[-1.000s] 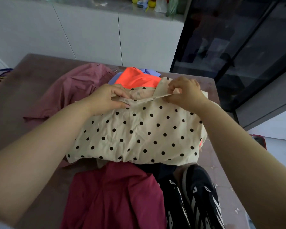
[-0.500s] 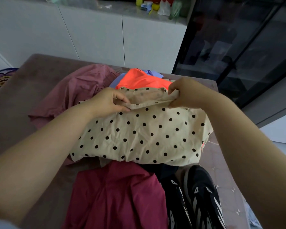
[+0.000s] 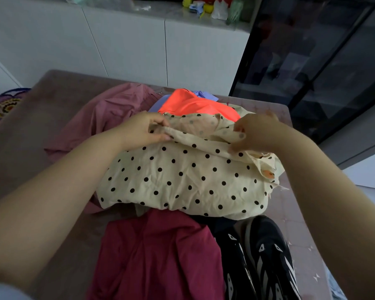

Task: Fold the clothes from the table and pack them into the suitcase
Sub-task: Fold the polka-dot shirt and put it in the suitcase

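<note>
Both our grips, left hand and right hand, pinch the far edge of the cream polka-dot garment, which lies atop the pile on the table, hiding most of an orange garment. Black shoes are cut off below. White cabinets stand behind.

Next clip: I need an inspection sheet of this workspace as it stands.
Surface: mauve-brown table, largely covered by clothes.
Job's things: cream black-dotted fabric garment tops the pile; bright orange garment, lilac garment and dusty-pink garment behind it; magenta garment nearer. No suitcase in view.
Clutter: pair of black-and-white sneakers beside the magenta garment.
Hands: left hand and right hand each pinch the dotted garment's far edge.
Cables: nothing seen.
Surroundings: white cabinets, dark glass door, small colourful items on the countertop.
</note>
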A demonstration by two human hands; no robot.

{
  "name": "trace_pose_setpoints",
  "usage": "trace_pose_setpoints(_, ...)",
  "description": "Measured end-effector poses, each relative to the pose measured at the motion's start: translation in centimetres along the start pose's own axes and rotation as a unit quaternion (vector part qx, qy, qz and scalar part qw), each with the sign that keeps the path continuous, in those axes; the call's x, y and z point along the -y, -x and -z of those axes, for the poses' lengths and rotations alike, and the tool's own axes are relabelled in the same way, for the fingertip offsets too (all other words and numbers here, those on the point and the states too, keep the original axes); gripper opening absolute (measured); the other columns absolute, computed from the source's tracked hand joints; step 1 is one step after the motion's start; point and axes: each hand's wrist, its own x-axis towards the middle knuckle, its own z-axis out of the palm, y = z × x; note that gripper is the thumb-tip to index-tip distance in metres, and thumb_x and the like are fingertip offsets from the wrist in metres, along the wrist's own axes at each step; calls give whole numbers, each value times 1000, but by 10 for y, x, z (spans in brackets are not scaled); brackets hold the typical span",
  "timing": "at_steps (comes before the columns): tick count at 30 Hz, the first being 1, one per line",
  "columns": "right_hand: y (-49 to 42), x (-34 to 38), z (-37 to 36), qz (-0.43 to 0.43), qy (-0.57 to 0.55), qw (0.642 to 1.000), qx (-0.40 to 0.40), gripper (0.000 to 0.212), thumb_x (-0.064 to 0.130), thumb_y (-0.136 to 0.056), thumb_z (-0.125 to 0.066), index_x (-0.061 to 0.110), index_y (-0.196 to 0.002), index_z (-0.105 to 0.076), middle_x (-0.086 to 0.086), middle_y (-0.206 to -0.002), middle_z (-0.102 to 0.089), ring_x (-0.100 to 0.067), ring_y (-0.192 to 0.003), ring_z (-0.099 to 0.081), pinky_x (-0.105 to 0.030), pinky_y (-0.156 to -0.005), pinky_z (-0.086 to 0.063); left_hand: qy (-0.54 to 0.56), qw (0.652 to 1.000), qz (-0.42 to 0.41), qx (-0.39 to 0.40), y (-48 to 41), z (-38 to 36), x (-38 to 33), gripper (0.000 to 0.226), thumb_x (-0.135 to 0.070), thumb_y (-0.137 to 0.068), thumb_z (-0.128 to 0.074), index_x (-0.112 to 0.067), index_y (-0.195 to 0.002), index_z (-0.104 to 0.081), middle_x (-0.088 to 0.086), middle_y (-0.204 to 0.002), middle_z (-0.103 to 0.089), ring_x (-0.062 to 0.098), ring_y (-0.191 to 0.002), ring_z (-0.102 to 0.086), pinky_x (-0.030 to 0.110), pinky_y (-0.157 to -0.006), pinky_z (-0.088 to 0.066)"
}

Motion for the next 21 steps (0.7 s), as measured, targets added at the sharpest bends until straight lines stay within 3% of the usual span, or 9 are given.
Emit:
trace_pose_setpoints(1, 0, 0, -2, 17, -40, 999, -14, 24, 30, -82, -68, 19, -101, -60, 12, -78, -50, -13, -78, -46, -33, -98, -32, -13, 999, 1, -36, -4, -4, -1, 12, -19, -79, -73, -19, -87, -64, 9, -95, -67, 25, -92, -61, 33, -86, -45)
trace_pose_setpoints(4, 1, -2, -6, 55, -181, 980, -66, 36, 3, -85, -54, 24, -113, -61, 10, -97, -56, -4, -73, -52, -9, -57, -40, -32, 993, -4, -115, -20, -16, -5, 12, -7, -84, -64, -10, -94, -59, 11, -94, -64, 29, -92, -58, 23, -76, -37)
trace_pose_setpoints(5, 2, -3, -7, 78, -207, 972, -81, 42, -2, -84, -50, 26, -113, -61, 10, -101, -58, -3, -76, -55, -9, -55, -41, -31, 993, -11, -111, -25, -19, -8, 18, -3, -82, -63, -11, -98, -58, 8, -98, -62, 26, -95, -58, 21, -79, -38)
trace_pose_setpoints(7, 2, -6, -7, 125, -249, 954, -108, 52, -10, -80, -44, 28, -110, -62, 7, -100, -63, -8, -84, -60, -13, -65, -44, -29, 998, -42, -47, -32, -27, -20, 41, 0, -78, -63, -14, -115, -54, 0, -112, -58, 17, -108, -55, 25, -95, -40)
trace_pose_setpoints(9, 5, -6, -7, 176, -304, 929, -112, 60, -19, -73, -37, 24, -107, -61, 5, -94, -66, -8, -77, -62, -19, -74, -48, -48, 995, -79, 27, -39, -37, -39, 62, -1, -76, -66, -15, -132, -45, -5, -124, -52, 11, -119, -48, 25, -101, -36)
trace_pose_setpoints(12, 7, -5, -7, 223, -351, 905, -93, 63, -24, -63, -31, 18, -100, -61, 2, -90, -69, 0, -68, -62, -19, -75, -49, -35, 989, -110, 94, -48, -47, -70, 60, -14, -72, -73, -16, -128, -49, -9, -122, -56, 9, -113, -51, 23, -96, -40)
trace_pose_setpoints(16, 12, -10, -10, 248, -401, 877, -87, 68, -27, -59, -30, 20, -97, -62, -3, -95, -70, -8, -84, -67, -23, -84, -50, 55, 983, -51, 170, -63, -54, -77, 75, -34, -60, -78, -7, -124, -50, -1, -113, -61, 8, -103, -57, 25, -92, -45)
trace_pose_setpoints(18, 16, -15, -11, 249, -428, 864, -87, 70, -29, -62, -34, 23, -101, -61, 1, -98, -70, -8, -92, -68, -27, -90, -51, 58, 977, -22, 203, -70, -58, -75, 89, -45, -55, -84, -7, -126, -45, 0, -123, -58, 9, -117, -52, 29, -103, -41)
trace_pose_setpoints(21, 19, -22, -13, 230, -459, 851, -113, 61, -28, -71, -42, 19, -105, -61, 7, -101, -67, -5, -97, -66, -19, -87, -49, 1, 978, -3, 210, -77, -57, -81, 57, -42, -70, -75, -26, -119, -51, -10, -114, -61, 10, -110, -55, 24, -96, -45)
